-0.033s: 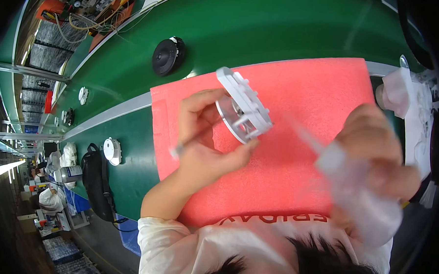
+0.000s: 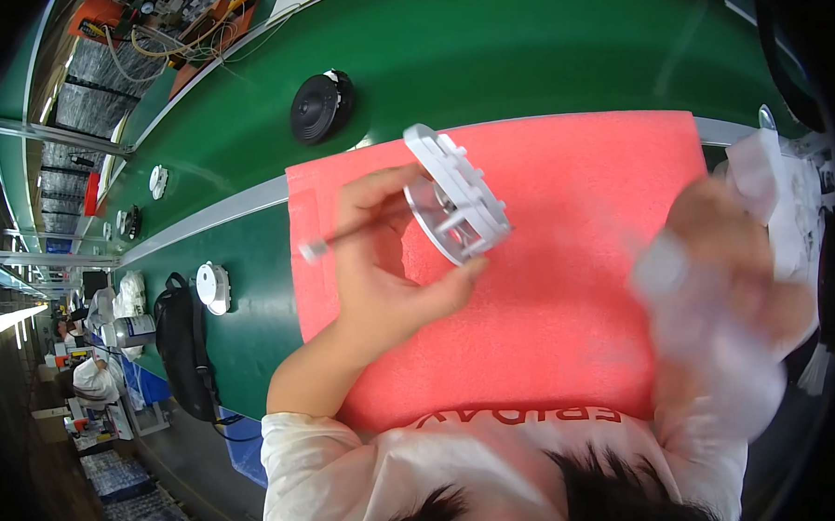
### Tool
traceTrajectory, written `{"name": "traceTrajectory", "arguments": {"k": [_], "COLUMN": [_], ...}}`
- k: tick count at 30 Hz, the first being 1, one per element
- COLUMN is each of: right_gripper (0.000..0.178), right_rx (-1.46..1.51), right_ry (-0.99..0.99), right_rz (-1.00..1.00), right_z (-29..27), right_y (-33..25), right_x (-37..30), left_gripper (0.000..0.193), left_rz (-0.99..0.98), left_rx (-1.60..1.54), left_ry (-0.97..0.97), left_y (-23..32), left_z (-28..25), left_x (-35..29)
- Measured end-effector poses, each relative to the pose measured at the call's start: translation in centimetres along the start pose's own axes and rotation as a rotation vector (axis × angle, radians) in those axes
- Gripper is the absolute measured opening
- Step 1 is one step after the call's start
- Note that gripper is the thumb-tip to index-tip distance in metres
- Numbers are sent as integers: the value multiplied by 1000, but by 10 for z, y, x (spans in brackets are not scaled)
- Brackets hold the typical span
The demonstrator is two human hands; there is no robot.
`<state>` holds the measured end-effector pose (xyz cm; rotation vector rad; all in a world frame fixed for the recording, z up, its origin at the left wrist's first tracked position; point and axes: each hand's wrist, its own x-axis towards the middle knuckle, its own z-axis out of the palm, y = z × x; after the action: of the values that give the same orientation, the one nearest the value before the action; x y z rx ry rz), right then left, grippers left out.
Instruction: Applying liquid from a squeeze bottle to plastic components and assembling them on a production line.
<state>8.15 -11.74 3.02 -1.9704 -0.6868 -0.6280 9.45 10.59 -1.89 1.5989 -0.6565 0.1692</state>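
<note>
Above the pink foam sheet [image 2: 563,341], my left hand [image 2: 371,268] grips a white round plastic housing [image 2: 459,202] by its edges, fingers on one side and thumb on the other. The housing is tilted and shows ribs and an opening along its side. From it a thin cable with a white connector [image 2: 314,250] sticks out past my left hand. On the right, my right hand [image 2: 734,256] is wrapped round a translucent squeeze bottle [image 2: 711,357] with a whitish cap, apart from the housing. Motion smears this hand and the bottle, and the bottle's tip is hard to make out.
A black round speaker-like part [image 2: 320,107] lies on the green bench [image 2: 538,52] beyond the foam. To the left are a white round part [image 2: 213,287] and a black bag [image 2: 186,348]. White crumpled material [image 2: 792,221] lies at the right. Other people sit far left.
My right hand and the squeeze bottle have moved right, away from the housing. My left hand has shifted slightly left with the housing, and the cable's connector has swung left.
</note>
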Motion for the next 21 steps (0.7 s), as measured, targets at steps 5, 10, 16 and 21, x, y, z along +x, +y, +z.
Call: {"name": "traceTrajectory", "arguments": {"k": [5, 10, 16, 21], "right_gripper": [24, 25, 12, 20], "right_rx": [-34, -31, 237, 0], "right_ry": [195, 290, 423, 156], "right_rz": [257, 453, 124, 392], "right_z": [-10, -24, -18, -16], "right_y": [40, 42, 26, 22], "right_x": [5, 4, 9, 11], "left_gripper": [68, 69, 69, 69], "left_rz": [-35, -8, -62, -84], "left_rx": [19, 24, -19, 24], "left_ry": [78, 28, 40, 4], "left_y": [-1, 3, -1, 1], "left_z": [-2, 1, 0, 2], "left_x": [4, 2, -2, 0]}}
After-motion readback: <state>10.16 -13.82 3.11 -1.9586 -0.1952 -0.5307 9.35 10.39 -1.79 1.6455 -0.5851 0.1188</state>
